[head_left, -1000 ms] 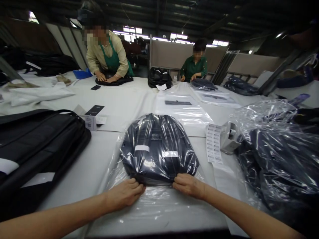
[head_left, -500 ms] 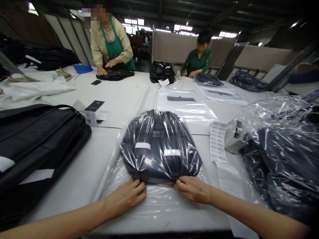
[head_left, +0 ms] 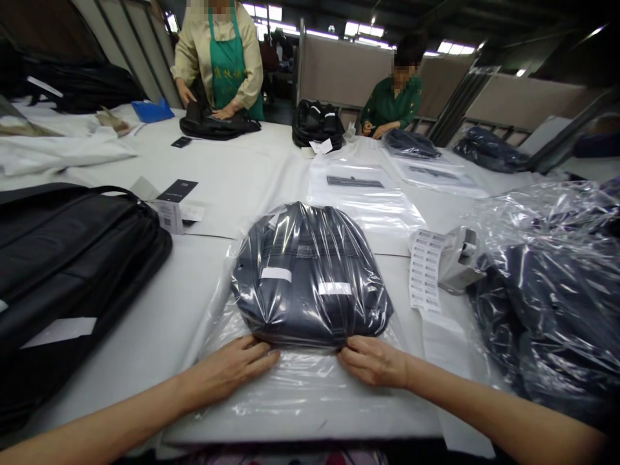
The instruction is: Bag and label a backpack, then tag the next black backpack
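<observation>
Evidently, left hand (head_left: 232,369) fingers lay flat, right hand (head_left: 376,361) fingers pinched the plastic bag (head_left: 300,395); even tension beside the backpack (head_left: 310,271) seemed best.

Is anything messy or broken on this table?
Nothing looks broken or spilled. The dark bag sits neatly in its clear plastic sleeve, with the left hand and right hand resting on the sleeve's loose end. Only the label strip trails loose from its dispenser.
</observation>
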The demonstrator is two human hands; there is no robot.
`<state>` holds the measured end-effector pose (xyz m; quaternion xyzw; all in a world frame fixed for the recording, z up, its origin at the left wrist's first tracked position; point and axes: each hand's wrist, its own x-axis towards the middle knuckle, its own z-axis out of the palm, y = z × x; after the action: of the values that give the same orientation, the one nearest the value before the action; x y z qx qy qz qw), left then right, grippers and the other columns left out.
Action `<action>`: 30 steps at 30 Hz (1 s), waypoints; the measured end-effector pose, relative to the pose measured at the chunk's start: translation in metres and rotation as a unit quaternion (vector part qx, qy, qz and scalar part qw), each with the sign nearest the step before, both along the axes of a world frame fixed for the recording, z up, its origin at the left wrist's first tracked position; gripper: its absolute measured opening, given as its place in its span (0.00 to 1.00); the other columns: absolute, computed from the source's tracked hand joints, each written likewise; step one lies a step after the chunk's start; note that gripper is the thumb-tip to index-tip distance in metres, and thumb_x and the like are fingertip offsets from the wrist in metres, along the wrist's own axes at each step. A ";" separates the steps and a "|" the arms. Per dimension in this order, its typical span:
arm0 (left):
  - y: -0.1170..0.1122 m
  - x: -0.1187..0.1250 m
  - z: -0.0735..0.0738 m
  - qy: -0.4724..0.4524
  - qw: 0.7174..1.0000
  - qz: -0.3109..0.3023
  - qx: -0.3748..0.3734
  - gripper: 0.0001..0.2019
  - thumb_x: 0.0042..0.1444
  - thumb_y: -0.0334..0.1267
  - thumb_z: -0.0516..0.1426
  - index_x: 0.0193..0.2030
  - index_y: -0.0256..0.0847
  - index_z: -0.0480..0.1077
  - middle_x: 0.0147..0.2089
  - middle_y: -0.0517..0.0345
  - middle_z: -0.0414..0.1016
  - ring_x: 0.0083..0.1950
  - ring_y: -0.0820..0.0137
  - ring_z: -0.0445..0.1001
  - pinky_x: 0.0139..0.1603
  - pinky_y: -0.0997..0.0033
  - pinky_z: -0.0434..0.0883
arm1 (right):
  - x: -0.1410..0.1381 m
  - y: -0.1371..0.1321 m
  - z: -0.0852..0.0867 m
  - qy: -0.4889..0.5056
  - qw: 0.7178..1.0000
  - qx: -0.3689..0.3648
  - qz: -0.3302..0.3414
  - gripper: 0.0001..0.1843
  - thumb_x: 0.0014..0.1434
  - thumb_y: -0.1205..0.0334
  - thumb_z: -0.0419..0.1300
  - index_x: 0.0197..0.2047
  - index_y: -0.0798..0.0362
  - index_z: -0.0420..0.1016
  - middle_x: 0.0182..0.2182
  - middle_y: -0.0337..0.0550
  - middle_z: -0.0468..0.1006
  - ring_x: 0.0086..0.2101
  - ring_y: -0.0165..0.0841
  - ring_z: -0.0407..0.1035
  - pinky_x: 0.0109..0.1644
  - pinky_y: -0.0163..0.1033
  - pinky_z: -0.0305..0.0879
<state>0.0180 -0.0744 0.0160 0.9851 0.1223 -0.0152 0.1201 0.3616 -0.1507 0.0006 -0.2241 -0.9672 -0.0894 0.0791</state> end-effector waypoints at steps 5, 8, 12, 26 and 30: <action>-0.009 -0.003 0.010 0.038 0.997 0.054 -0.030 0.20 0.60 0.36 0.52 0.59 0.43 0.57 0.57 0.52 0.64 0.51 0.62 0.63 0.52 0.64 0.62 | 0.005 -0.010 0.010 -0.030 0.995 -0.094 -0.029 0.23 0.62 0.51 0.51 0.50 0.61 0.67 0.39 0.51 0.72 0.43 0.38 0.65 0.50 0.43 0.64; -0.017 -0.003 0.014 0.064 0.995 0.069 -0.028 0.35 0.53 0.54 0.57 0.63 0.42 0.52 0.59 0.47 0.61 0.54 0.56 0.61 0.54 0.57 0.58 | 0.007 -0.016 0.018 -0.025 0.989 -0.139 -0.038 0.30 0.57 0.39 0.50 0.48 0.58 0.68 0.43 0.54 0.71 0.50 0.44 0.61 0.55 0.47 0.60; -0.025 0.001 0.014 0.086 0.993 0.076 -0.022 0.45 0.49 0.66 0.52 0.66 0.37 0.46 0.59 0.39 0.60 0.55 0.51 0.61 0.56 0.47 0.52 | 0.006 -0.015 0.020 -0.025 0.987 -0.149 -0.054 0.12 0.64 0.66 0.45 0.41 0.57 0.69 0.36 0.48 0.73 0.47 0.37 0.64 0.55 0.41 0.59; -0.031 0.020 -0.013 0.070 0.973 0.220 0.017 0.14 0.59 0.26 0.43 0.37 0.39 0.68 0.36 0.55 0.73 0.40 0.64 0.69 0.39 0.71 0.64 | 0.003 -0.017 -0.008 0.130 0.971 -0.170 -0.110 0.24 0.57 0.39 0.50 0.29 0.54 0.62 0.28 0.44 0.66 0.36 0.36 0.59 0.41 0.41 0.64; -0.032 0.018 -0.007 0.084 0.958 0.275 0.002 0.15 0.58 0.26 0.42 0.37 0.40 0.68 0.33 0.55 0.72 0.37 0.65 0.71 0.34 0.72 0.61 | 0.004 -0.022 -0.003 0.113 0.977 -0.155 -0.097 0.30 0.50 0.34 0.55 0.34 0.57 0.65 0.32 0.48 0.66 0.38 0.39 0.58 0.44 0.45 0.63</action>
<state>0.0360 -0.1069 0.0088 0.9087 0.3984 -0.0640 0.1072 0.3653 -0.1729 -0.0028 -0.3348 -0.9279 0.0807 0.1429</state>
